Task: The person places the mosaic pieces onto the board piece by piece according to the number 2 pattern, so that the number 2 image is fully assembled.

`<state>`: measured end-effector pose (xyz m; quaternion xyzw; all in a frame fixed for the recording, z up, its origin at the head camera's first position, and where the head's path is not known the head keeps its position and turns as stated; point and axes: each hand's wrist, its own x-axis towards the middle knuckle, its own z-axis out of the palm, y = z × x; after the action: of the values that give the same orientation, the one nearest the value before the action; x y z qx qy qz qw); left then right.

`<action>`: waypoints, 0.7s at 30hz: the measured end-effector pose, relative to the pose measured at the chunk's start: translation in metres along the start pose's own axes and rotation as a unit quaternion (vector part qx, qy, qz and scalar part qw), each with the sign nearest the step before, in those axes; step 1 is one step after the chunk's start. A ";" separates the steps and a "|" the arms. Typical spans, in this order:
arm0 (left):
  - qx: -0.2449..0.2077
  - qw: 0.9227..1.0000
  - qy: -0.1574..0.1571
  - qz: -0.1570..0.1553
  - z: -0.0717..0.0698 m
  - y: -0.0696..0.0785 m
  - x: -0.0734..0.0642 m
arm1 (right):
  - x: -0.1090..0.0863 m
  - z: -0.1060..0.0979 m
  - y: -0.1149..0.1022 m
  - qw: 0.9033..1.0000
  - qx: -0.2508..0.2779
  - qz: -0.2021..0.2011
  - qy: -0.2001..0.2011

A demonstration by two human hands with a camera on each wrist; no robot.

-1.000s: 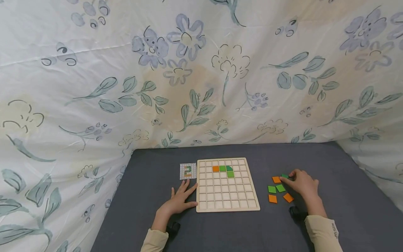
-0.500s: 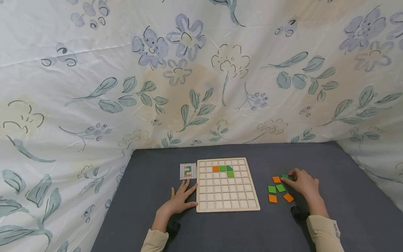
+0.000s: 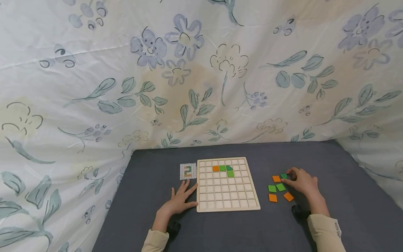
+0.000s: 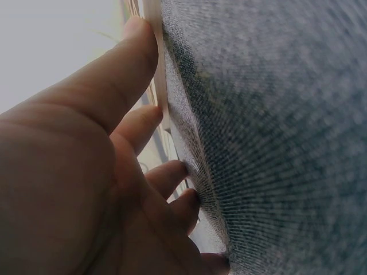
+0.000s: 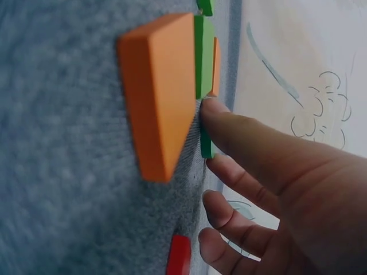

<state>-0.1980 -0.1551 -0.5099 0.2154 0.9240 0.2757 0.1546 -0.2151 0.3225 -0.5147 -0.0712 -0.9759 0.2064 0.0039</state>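
Dark green tile the right hand pinches is probably light and stiff, so grip it edgewise, left hand spread.

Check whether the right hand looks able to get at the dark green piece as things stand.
Yes, it seems so: the right hand has thumb and index finger at the dark green piece, and nothing else lies over it. The orange tile close beside it doesn't seem to block the grip.
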 end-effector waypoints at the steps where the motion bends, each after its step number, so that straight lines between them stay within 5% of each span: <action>1: 0.000 1.000 0.001 0.000 0.000 0.000 0.000 | 0.000 0.000 0.000 1.000 -0.001 -0.001 0.001; 21: 0.004 1.000 0.004 0.003 -0.001 0.003 -0.002 | -0.001 -0.008 -0.014 1.000 -0.008 -0.016 0.022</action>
<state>-0.1955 -0.1545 -0.5066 0.2176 0.9250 0.2737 0.1491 -0.2159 0.3128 -0.5022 -0.0602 -0.9781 0.1970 0.0282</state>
